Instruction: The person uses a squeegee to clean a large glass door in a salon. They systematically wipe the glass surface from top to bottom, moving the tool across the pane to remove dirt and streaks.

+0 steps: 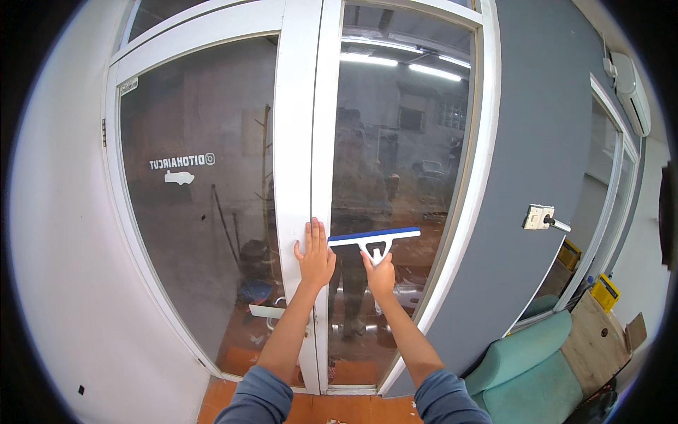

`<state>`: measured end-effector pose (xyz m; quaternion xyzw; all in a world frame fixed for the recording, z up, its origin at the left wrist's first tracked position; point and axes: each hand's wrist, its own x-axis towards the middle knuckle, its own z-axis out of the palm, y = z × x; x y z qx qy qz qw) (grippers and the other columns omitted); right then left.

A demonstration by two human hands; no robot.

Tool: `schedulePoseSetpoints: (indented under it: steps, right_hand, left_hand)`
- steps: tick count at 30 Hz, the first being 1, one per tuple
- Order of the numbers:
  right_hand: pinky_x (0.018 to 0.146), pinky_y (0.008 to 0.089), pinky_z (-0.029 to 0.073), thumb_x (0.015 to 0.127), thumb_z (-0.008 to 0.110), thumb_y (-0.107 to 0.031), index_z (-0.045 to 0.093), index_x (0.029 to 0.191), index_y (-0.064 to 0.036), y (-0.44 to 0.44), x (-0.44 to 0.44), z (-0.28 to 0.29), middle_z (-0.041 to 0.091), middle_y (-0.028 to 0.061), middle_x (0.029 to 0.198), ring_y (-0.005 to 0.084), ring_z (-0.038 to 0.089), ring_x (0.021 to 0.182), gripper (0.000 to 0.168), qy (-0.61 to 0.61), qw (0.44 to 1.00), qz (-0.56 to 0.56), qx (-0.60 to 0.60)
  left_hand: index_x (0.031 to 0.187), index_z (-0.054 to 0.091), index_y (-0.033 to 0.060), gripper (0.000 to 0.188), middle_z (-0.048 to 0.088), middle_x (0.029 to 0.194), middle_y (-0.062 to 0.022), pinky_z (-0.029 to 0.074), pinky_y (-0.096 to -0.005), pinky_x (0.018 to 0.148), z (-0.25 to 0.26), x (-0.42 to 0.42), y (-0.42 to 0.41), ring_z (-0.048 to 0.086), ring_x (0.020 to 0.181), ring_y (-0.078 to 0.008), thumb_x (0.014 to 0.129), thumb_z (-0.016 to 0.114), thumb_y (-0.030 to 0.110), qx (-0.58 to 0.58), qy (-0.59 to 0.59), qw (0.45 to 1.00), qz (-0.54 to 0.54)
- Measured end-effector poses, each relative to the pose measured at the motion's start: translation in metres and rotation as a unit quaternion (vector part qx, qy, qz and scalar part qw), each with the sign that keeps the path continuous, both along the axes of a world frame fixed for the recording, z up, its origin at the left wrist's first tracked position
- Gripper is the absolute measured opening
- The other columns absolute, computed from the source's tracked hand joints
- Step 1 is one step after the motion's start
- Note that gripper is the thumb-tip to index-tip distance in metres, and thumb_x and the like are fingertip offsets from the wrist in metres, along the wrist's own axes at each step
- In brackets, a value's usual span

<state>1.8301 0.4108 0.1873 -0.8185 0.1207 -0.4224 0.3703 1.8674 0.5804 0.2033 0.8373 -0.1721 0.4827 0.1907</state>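
Observation:
My right hand grips the white handle of a window squeegee with a blue blade. The squeegee lies roughly level across the lower middle of the right glass pane, its left end close to the white frame. Flat against the white door frame, my left hand rests with its fingers pointing up, nearly together, and the thumb apart. It holds nothing. Whether the blade presses on the glass cannot be told. Ceiling lights and a dim figure are reflected in the pane.
Left is a glass door panel bearing mirrored lettering, with a door handle low on its right. A grey wall carries a socket with a plug. At lower right stand a teal chair and a wooden desk.

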Motion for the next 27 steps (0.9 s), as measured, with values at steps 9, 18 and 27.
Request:
schedulePoseSetpoints:
  steps: [9, 18, 27]
  right_hand:
    - [0.067, 0.0510, 0.052, 0.080, 0.070, -0.050, 0.040, 0.102, -0.001, -0.026, -0.025, 0.079, 0.066, 0.0257, 0.081, 0.0453, 0.065, 0.079, 0.061, 0.004, 0.985, 0.069, -0.155]
    - [0.064, 0.0396, 0.054, 0.072, 0.075, -0.051, 0.051, 0.095, -0.004, 0.001, -0.009, 0.258, 0.067, 0.0148, 0.079, 0.0317, 0.069, 0.077, 0.057, -0.047, 0.886, 0.034, -0.460]
    - [0.068, 0.0384, 0.054, 0.070, 0.070, -0.063, 0.059, 0.091, -0.003, -0.013, 0.001, 0.268, 0.068, 0.0138, 0.083, 0.0291, 0.069, 0.080, 0.065, -0.007, 0.889, 0.039, -0.456]
  left_hand:
    - [0.146, 0.027, 0.0011, 0.073, 0.023, 0.155, -0.0123, 0.016, -0.0510, 0.104, -0.009, -0.026, 0.008, 0.025, 0.142, -0.0240, 0.079, 0.052, 0.019, 0.013, 0.025, 0.999, -0.019]
    - [0.133, 0.041, 0.0009, 0.057, 0.040, 0.142, -0.0133, 0.020, -0.0474, 0.100, 0.099, -0.016, 0.019, 0.034, 0.134, -0.0274, 0.080, 0.056, 0.014, -0.021, -0.143, 0.989, -0.019]
    - [0.131, 0.043, 0.0024, 0.052, 0.039, 0.144, -0.0118, 0.018, -0.0490, 0.103, 0.147, -0.013, -0.013, 0.031, 0.137, -0.0276, 0.082, 0.053, 0.017, -0.056, -0.169, 0.983, -0.042]
